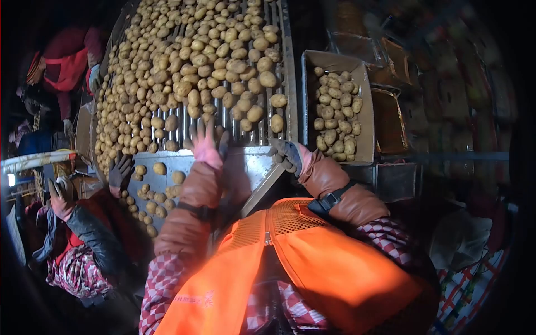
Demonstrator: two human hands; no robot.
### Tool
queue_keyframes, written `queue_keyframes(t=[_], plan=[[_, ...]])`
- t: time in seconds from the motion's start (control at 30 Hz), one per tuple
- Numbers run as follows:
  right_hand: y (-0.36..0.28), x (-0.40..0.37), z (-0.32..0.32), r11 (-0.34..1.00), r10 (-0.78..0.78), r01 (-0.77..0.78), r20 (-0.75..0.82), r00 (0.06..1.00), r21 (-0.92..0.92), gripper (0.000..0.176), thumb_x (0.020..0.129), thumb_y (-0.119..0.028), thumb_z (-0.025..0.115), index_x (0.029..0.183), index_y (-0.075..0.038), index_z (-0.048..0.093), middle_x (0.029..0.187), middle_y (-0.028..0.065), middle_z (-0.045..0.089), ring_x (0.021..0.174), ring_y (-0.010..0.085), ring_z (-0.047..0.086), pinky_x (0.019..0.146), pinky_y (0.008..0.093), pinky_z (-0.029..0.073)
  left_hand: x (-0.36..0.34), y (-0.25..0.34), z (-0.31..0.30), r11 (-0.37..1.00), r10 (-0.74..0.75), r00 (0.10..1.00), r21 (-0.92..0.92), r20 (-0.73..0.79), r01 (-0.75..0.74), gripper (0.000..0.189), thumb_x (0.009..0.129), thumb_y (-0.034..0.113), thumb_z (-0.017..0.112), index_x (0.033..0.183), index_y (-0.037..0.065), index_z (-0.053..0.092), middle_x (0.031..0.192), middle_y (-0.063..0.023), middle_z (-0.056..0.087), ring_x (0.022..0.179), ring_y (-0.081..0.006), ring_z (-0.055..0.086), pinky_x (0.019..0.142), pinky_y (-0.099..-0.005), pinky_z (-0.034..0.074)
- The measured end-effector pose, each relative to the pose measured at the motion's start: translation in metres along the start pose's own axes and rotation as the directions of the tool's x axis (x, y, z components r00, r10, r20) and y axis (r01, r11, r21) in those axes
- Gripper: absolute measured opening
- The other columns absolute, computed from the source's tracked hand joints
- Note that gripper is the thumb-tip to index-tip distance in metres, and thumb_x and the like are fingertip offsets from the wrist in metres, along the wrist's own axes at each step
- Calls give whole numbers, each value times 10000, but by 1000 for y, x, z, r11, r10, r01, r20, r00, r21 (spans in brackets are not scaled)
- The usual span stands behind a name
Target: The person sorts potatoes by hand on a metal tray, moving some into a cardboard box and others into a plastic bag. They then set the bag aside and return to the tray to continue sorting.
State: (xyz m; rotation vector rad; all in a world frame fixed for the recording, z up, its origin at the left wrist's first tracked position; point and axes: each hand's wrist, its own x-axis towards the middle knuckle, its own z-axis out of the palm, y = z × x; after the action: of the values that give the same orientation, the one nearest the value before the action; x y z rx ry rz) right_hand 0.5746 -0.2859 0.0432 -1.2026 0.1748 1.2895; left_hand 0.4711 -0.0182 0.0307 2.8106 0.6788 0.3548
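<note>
Potatoes (184,67) cover a roller conveyor (245,137) in front of me. My left hand (205,142), in a pinkish glove, reaches over the near end of the rollers. Its fingers are spread and touch or nearly touch the closest potatoes, with nothing held. Below it, a sloping metal chute (254,164) carries loose potatoes (159,195) on its left part. My right hand (287,156), in a grey glove, rests with bent fingers at the metal edge (268,184) on the chute's right side. No potato shows in it.
A cardboard box (365,128) of potatoes stands right of the conveyor, with more boxes (389,120) beyond. At lower left a co-worker's gloved hands (118,172) are near the chute. Another person in red (64,61) stands at upper left. A pale curved bar (36,160) crosses the left side.
</note>
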Motion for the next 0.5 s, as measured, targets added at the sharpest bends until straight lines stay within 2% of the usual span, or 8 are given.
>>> queue_keyframes(t=[0.1,0.17,0.23,0.27,0.37,0.4,0.43,0.5], plan=[[16,-1,-14,995,-35,35,-4,999,88,431,950,-495,632,956,-66,670,709,-21,570,500,63,480,422,202,340,74,27,6,963,239,969,-110,-57,-244,667,906,442,648,1483,175,449,1540,-160,405,1440,-394,322,1150,-620,222],[18,-6,-23,1000,-3,1,73,997,27,421,946,-503,632,972,-84,668,745,-18,569,525,57,472,439,201,341,118,44,2,950,306,952,-58,-20,-307,631,923,438,629,1464,157,467,1507,-161,447,1415,-402,357,1142,-581,279],[19,-16,-22,998,-29,34,73,997,-59,299,949,-462,648,979,-164,647,835,-83,610,631,31,492,498,180,327,162,49,14,918,359,933,-176,-8,-355,615,926,447,621,1441,138,488,1465,-161,496,1389,-389,402,1133,-520,331],[15,-28,-22,987,-115,124,81,990,-103,323,963,-449,630,1013,-131,654,839,-69,608,639,42,507,515,181,362,177,58,14,924,359,933,-143,0,-355,602,935,451,610,1427,122,501,1425,-161,536,1363,-381,441,1123,-470,364],[-3,-58,-18,978,-136,133,-9,991,-160,374,964,-454,627,1067,-96,661,855,-48,620,655,48,533,532,185,399,223,80,33,886,443,896,-172,36,-431,576,935,465,604,1411,152,520,1384,-160,570,1293,-377,510,1083,-473,411],[3,-55,-25,979,-162,154,-46,986,-135,381,959,-426,640,1123,-83,663,886,-25,639,674,61,562,542,192,429,230,97,39,910,411,904,-121,121,-397,485,935,341,596,1396,208,526,1338,-176,594,1253,-360,551,1031,-484,458],[13,-42,-37,985,-148,140,-83,985,-98,367,943,-384,673,1149,-81,656,931,-6,664,691,73,585,536,196,430,233,113,40,892,444,889,-148,115,-426,485,935,341,596,1396,208,526,1338,-176,594,1253,-360,551,1031,-484,458],[-4,-58,-33,993,-118,114,-110,987,-38,360,932,-354,695,1165,-82,652,960,2,677,710,88,605,534,203,435,230,149,52,868,427,815,73,392,-491,500,897,193,578,1391,245,516,1340,-185,579,1231,-358,573,997,-493,485]])
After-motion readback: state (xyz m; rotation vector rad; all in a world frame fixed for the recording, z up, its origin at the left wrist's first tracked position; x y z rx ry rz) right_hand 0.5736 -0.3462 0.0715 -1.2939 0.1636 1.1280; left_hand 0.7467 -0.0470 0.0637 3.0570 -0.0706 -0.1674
